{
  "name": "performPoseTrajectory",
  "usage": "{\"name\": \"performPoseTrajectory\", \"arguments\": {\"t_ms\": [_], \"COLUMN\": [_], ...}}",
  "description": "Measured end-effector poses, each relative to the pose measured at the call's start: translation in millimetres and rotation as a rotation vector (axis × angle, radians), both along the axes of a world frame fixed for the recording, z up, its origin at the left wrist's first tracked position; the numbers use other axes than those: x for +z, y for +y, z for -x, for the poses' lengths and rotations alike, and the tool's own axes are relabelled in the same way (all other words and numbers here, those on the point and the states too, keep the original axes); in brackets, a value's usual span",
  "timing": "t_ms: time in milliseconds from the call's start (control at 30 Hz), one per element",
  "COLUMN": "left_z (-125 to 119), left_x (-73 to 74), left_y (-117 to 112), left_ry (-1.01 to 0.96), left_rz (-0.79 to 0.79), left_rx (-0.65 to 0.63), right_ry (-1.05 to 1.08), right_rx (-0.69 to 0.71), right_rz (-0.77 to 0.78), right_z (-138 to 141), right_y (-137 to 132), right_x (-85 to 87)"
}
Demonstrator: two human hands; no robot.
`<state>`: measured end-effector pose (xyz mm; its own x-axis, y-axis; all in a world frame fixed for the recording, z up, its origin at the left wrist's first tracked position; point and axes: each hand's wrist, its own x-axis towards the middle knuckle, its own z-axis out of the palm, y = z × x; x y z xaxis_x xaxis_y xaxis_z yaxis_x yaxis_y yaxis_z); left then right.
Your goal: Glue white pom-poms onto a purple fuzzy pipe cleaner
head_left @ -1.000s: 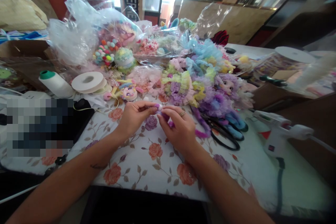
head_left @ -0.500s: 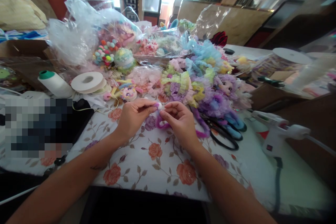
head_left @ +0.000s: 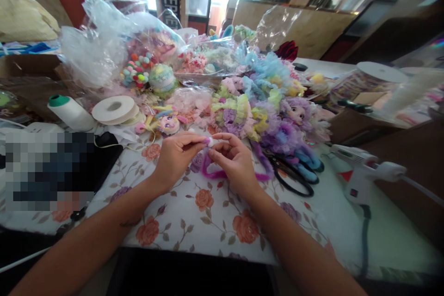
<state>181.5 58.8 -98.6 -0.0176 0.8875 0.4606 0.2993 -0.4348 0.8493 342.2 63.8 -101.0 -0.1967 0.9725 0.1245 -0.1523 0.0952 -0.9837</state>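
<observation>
My left hand [head_left: 176, 152] and my right hand [head_left: 233, 161] meet above the flowered tablecloth [head_left: 194, 212]. Both pinch a small white ball [head_left: 210, 141] at the end of a fuzzy purple strand [head_left: 222, 174]. The strand loops down between my hands and trails to the right across the cloth. Just behind my hands lies a heap of frilly pastel dolls [head_left: 263, 111].
Black scissors [head_left: 291, 178] lie right of my right hand. A white glue gun [head_left: 362, 173] rests further right, its cord running toward me. At the left stand a thread cone [head_left: 71, 112], a ribbon spool [head_left: 115, 109] and clear bags of pompoms [head_left: 138, 67].
The purple strand has come out from under my right hand and now loops on the cloth. My right hand has shifted slightly left and away from me, fingertips up at the white ball.
</observation>
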Motion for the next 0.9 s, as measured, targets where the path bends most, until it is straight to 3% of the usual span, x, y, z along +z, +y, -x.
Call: {"name": "performPoseTrajectory", "arguments": {"t_ms": [367, 733, 900], "left_z": [0.0, -4.3, -4.9], "left_x": [-2.4, 4.3, 3.9], "left_y": [-1.8, -1.5, -1.7], "left_ry": [0.043, -0.217, -0.26], "left_rz": [-0.045, 0.259, 0.312], "left_rx": [-0.012, -0.163, -0.2], "right_ry": [-0.023, -0.135, -0.13], "right_rx": [0.012, -0.106, -0.13], "right_rz": [0.054, -0.093, -0.145], "right_z": [-2.2, -2.7, -1.1], "right_y": [-0.5, 3.2, 0.8], "right_x": [2.2, -1.5, 0.3]}}
